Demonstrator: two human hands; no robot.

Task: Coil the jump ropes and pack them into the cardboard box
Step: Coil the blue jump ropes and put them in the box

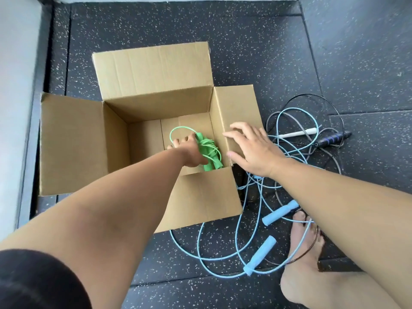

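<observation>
**A:** State the grips and the load position.

**B:** The left grip (190, 152) is down inside the cardboard box (156, 108). Its fingers wrap round the coiled green jump rope (210, 152), which sits on the box bottom toward the near right corner. The right grip (252, 150) is spread flat and holds nothing, over the box's right flap (236, 103).

**A:** Hazards from here?

**B:** Three.
1. A loop of green cord stands free of the bundle, so the coil may spring loose on release.
2. The blue jump rope (259, 255) lies uncoiled on the floor (245, 52) off the box's near right corner. It is crossed with a dark-handled jump rope (332, 139), so pulling one likely drags the other.
3. A blue strand crosses the person's foot (305, 253) and may snag there when lifted.
</observation>
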